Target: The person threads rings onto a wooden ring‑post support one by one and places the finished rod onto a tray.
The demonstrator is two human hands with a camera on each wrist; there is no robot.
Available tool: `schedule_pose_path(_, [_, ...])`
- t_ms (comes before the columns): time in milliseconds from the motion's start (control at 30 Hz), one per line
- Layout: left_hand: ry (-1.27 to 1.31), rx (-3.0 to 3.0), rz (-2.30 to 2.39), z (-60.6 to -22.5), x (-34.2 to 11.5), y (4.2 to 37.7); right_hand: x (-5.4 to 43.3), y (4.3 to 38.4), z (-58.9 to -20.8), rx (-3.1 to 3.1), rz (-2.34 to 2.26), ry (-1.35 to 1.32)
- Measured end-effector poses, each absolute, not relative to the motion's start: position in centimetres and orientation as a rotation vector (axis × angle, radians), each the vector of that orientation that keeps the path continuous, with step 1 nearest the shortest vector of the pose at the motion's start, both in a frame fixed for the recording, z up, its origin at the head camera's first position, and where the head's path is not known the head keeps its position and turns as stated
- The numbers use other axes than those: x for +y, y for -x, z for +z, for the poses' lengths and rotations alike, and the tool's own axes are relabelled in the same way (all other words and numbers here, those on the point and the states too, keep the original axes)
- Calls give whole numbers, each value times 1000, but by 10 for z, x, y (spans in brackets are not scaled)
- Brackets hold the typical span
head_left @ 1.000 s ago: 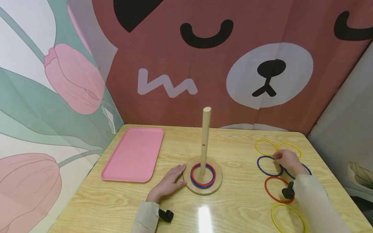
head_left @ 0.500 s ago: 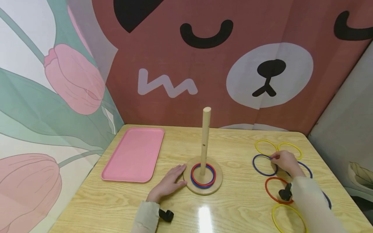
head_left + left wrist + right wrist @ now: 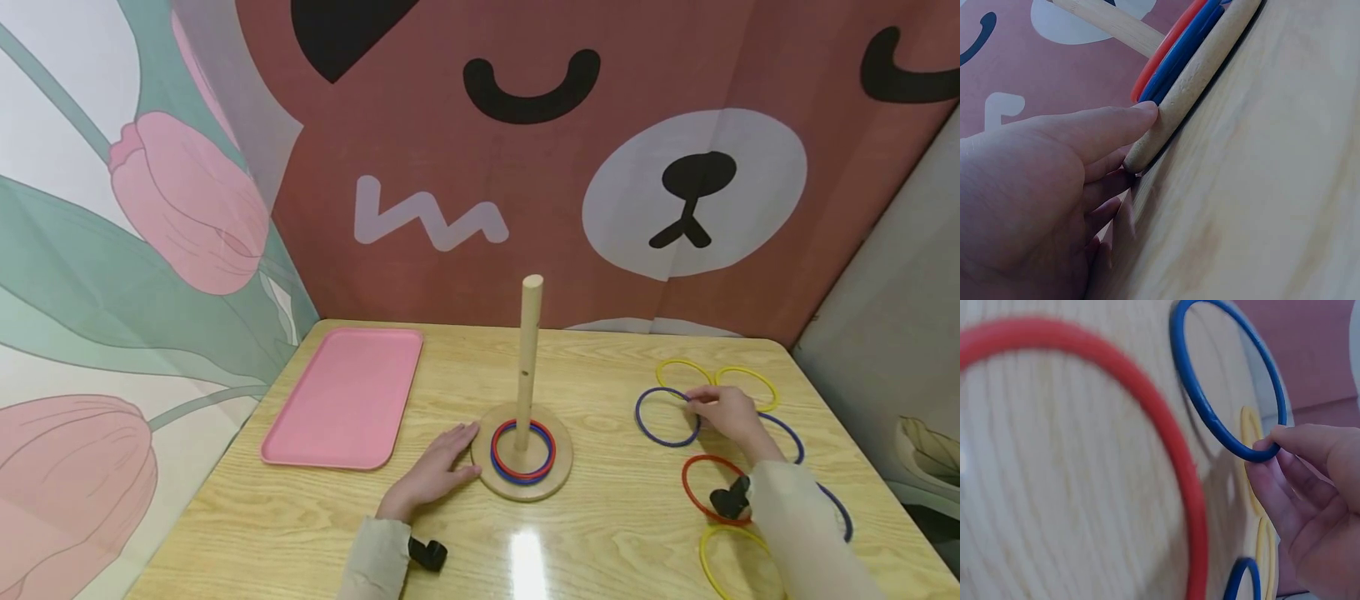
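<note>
My right hand [image 3: 731,417] pinches the near-right rim of a blue ring [image 3: 638,417] between thumb and fingertips. In the right wrist view this blue ring [image 3: 1192,394] is tilted and raised over the tabletop, its shadow beside it. A wooden ring-toss stand, with an upright peg [image 3: 528,358] on a round base [image 3: 564,458], stands mid-table. One red ring [image 3: 554,450] lies around the peg on top of blue. With fingers extended, my left hand [image 3: 433,475] rests at the base's left edge; its thumb touches that edge in the left wrist view.
Two yellow rings [image 3: 682,362] lie behind my right hand. A blue ring [image 3: 798,437] lies right of it, and another blue ring [image 3: 848,521] is partly hidden by the sleeve. Nearer are a red ring [image 3: 684,479] and a yellow ring [image 3: 703,558]. A pink tray [image 3: 341,400] lies at left.
My right hand has moved left, bringing the blue ring with it, now lifted and tilted. The left hand and the stand have stayed put.
</note>
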State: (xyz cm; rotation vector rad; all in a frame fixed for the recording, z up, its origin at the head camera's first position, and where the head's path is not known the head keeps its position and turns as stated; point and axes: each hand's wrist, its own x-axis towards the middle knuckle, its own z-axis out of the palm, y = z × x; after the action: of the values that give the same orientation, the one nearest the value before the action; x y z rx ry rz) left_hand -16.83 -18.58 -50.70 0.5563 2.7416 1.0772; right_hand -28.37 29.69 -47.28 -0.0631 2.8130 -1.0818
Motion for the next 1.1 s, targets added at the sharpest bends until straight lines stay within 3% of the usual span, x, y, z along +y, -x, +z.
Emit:
schedule_pose_path(800, [-554, 2747, 1075, -506, -186, 167, 233, 269, -396, 2663, -1547, 169])
schedule_pose_path(1100, [-551, 2741, 1074, -506, -186, 168, 204, 256, -356, 2587, -1965, 248])
